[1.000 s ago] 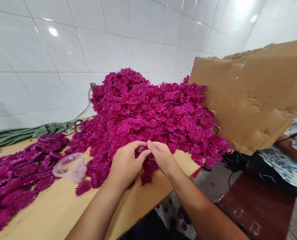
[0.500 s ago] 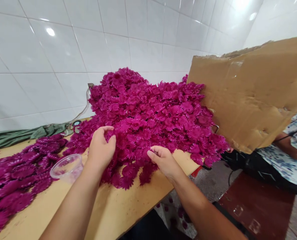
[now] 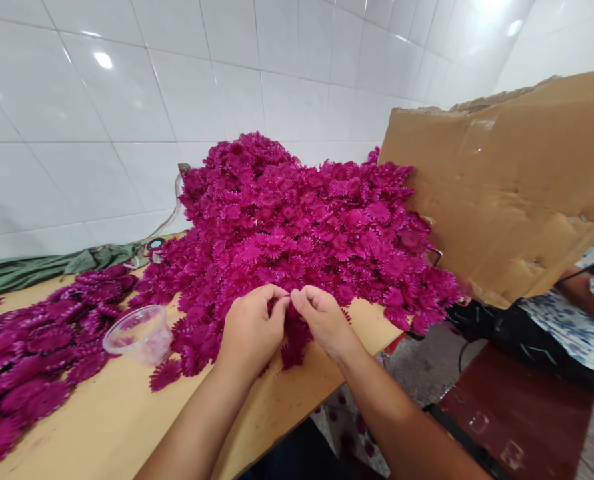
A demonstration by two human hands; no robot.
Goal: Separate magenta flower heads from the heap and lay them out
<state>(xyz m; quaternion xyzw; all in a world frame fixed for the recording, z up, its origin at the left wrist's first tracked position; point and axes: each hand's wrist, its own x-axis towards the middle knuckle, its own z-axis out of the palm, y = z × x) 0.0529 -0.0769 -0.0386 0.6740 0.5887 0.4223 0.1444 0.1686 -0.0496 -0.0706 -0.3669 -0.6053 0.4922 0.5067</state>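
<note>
A big heap of magenta fabric flowers (image 3: 297, 220) covers the back of a wooden table (image 3: 101, 420). My left hand (image 3: 249, 330) and my right hand (image 3: 324, 320) meet at the heap's front edge, fingertips pinched together on a magenta flower (image 3: 287, 308) between them. Both hands are closed. More flowers lie under and around my hands. A clear plastic cup (image 3: 139, 333) lies on the table to the left of my left hand.
Rows of stacked magenta flowers (image 3: 31, 353) fill the table's left side. A green cloth (image 3: 51, 267) and a cable lie by the white tiled wall. A cardboard sheet (image 3: 507, 187) stands at the right; a person in a patterned shirt (image 3: 577, 313) sits behind it.
Half a second ago my left hand was up at the heap to the left. It has come back to the right hand, and both now pinch a flower.
</note>
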